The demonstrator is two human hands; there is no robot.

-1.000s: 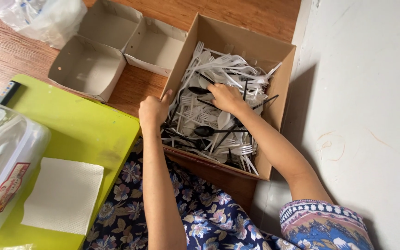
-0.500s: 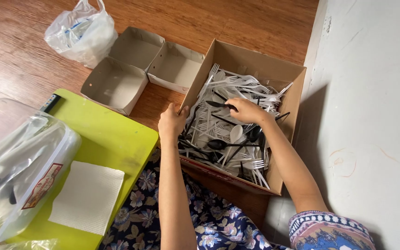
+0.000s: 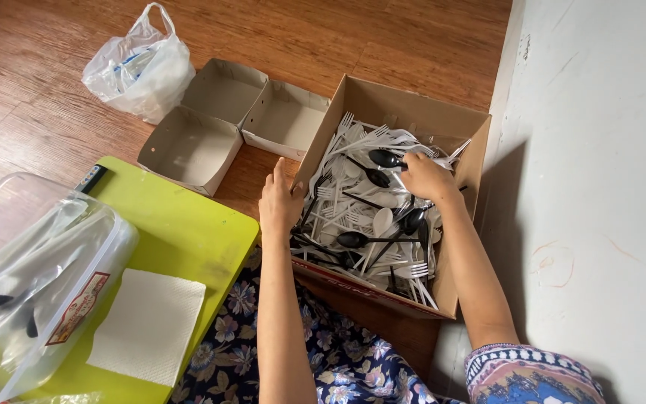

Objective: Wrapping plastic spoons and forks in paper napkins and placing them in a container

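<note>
Probably light, stiff and slippery, the cutlery is lying tangled in the box; handles look the best place to grip. Right hand is curling its fingers around a black spoon. Left hand is gripping the box wall.

— Brown cardboard box, full of white forks and black spoons.
— Lime-green board, white napkin on top.
— Navy floral fabric; reddish-brown wood-grain floor.
</note>
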